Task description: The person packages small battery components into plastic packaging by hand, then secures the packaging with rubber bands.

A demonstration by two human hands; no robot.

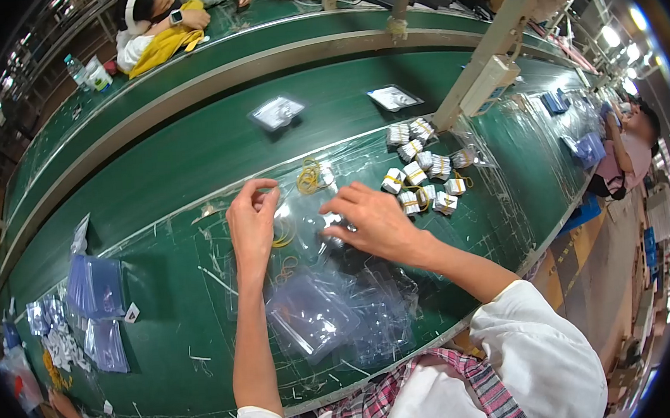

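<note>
My left hand [252, 224] is raised over the bench with thumb and index finger drawn together; whatever they pinch, if anything, does not show. To its right, my right hand [375, 220] has thumb and fingers apart above shiny clear plastic. A cluster of yellow rubber bands [309, 178] lies beyond and between the hands. Nearer to me is a pile of clear plastic bags [311, 310]. Several bundles of small white pieces [416, 174], many banded in yellow, sit right of my right hand.
A conveyor belt [190, 141] runs behind the bench, carrying a flat clear pack [276, 113] and another pack [394, 98]. Stacked plastic bags [94, 286] stand at the left. A metal post [487, 51] rises at the right. Other people sit across the belt and at the far right.
</note>
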